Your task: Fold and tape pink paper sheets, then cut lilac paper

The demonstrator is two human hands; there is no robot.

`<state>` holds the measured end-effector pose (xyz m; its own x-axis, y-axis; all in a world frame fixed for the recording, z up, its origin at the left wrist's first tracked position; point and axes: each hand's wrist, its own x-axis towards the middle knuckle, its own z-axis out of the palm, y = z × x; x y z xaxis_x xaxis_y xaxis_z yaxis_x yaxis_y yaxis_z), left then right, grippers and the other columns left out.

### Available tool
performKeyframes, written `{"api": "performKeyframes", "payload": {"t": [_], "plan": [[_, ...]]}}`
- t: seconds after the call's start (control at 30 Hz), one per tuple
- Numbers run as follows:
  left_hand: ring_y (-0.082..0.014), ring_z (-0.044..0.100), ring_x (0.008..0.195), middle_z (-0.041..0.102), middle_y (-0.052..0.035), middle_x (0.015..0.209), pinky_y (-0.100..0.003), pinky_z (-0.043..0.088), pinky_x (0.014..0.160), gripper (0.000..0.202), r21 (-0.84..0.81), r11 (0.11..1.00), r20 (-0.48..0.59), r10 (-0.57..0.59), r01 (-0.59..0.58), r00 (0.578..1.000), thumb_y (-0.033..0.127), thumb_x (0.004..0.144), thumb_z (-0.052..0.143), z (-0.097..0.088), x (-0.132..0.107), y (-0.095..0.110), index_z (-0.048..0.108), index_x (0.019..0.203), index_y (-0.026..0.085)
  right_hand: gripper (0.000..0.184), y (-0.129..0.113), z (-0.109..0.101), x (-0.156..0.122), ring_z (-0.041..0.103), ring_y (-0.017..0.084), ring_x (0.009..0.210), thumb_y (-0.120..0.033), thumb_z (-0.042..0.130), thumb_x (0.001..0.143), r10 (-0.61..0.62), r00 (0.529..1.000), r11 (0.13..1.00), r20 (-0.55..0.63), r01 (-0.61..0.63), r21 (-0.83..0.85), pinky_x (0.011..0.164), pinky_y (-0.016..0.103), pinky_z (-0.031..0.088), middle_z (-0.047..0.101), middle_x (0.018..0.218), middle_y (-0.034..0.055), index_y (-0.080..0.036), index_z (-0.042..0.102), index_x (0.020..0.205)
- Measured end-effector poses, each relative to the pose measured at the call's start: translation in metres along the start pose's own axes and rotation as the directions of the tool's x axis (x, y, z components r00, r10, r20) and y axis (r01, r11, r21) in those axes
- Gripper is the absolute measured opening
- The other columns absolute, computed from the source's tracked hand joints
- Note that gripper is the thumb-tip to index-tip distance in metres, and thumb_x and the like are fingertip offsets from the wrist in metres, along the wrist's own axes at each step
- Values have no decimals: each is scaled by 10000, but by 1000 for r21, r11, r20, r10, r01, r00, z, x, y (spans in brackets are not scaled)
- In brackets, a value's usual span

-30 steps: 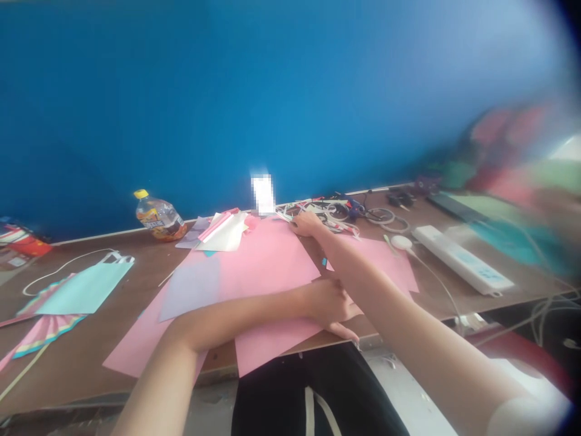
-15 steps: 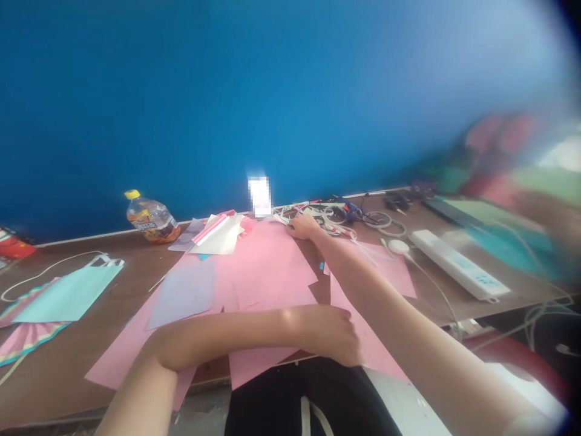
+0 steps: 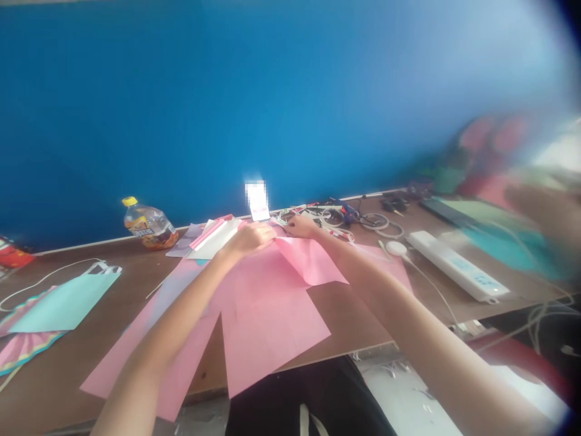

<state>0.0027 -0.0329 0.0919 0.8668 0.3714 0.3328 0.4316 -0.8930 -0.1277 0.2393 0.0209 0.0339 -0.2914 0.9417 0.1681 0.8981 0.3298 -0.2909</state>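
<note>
My left hand (image 3: 255,238) reaches to the far side of the table, its fingers closed at the edge of a raised pink paper sheet (image 3: 314,264). That sheet curves down toward my right forearm. Close by, my right hand (image 3: 301,226) is closed beside the tangled cables (image 3: 331,219); what its fingers hold, if anything, is hidden. More pink paper (image 3: 272,342) lies flat below my arms, one corner past the front edge. A lilac sheet (image 3: 169,297) is partly covered by my left forearm.
Folded white paper (image 3: 213,242) and a tipped drink bottle (image 3: 149,227) are at the back left. Mint paper (image 3: 68,300) lies far left. A white power strip (image 3: 456,266) with cords sits right. A blurred arm of another person (image 3: 540,215) is at far right.
My left hand has moved from the front edge up to the back, bringing a pink sheet with it. My right hand stays about where it was by the cables.
</note>
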Motion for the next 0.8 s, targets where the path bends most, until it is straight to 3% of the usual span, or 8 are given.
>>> {"api": "performKeyframes", "payload": {"t": [0.07,0.17,0.3,0.43,0.53,0.67,0.73,0.8], "plan": [[-211,646,975,715,-94,994,-338,466,896,317,-40,995,-62,-93,91,994,326,982,404,3,-16,-15,694,959,198,422,1,-3,2,591,181,699,-432,398,906,6,998,991,-64,3,136,617,257,358,678,743,62,-158,671,738],[-207,646,1024,709,-100,1033,-333,470,937,312,-112,961,-170,-270,253,948,369,978,417,14,-35,-32,679,1009,202,440,0,-2,4,564,151,648,-409,338,923,18,993,957,-120,18,291,582,245,339,649,700,41,-152,630,715],[-206,633,1065,700,-91,1091,-329,467,960,313,-274,874,-309,-475,401,824,393,970,414,29,-44,-36,665,995,208,437,-2,7,5,579,126,614,-448,387,913,-28,995,892,-94,67,446,612,224,394,666,685,24,-167,604,659],[-187,643,1003,705,-67,1093,-304,486,892,331,-524,713,-300,-666,465,683,392,968,400,31,-38,-19,656,1043,197,474,-6,15,6,600,133,669,-461,356,931,-9,994,836,-108,67,545,678,236,451,700,764,59,-158,622,683],[-188,651,956,718,-58,1035,-290,492,837,300,-639,645,-281,-703,419,653,392,932,470,27,-28,-6,659,1025,179,513,-17,19,6,610,146,708,-516,340,935,-35,996,738,-79,79,670,636,243,477,716,891,91,-146,663,784],[-179,642,843,718,-52,959,-280,482,732,238,-679,606,-274,-734,415,622,347,905,502,24,-20,2,650,964,170,419,-31,22,1,610,156,706,-516,671,754,-158,987,518,41,47,854,583,234,468,686,828,51,-158,682,973],[-175,627,803,714,-56,931,-278,472,690,206,-688,573,-260,-767,445,586,318,890,510,28,-22,0,636,944,164,457,-32,24,-1,580,132,664,-430,772,650,-198,979,535,45,69,842,573,217,441,648,744,-1,-177,681,1020],[-178,619,820,711,-56,941,-281,466,696,172,-676,565,-233,-773,473,590,295,857,551,36,-27,-6,630,941,168,425,-28,25,-3,547,116,636,-389,793,617,-217,976,559,7,119,821,556,208,411,617,705,-21,-174,691,969]]}}
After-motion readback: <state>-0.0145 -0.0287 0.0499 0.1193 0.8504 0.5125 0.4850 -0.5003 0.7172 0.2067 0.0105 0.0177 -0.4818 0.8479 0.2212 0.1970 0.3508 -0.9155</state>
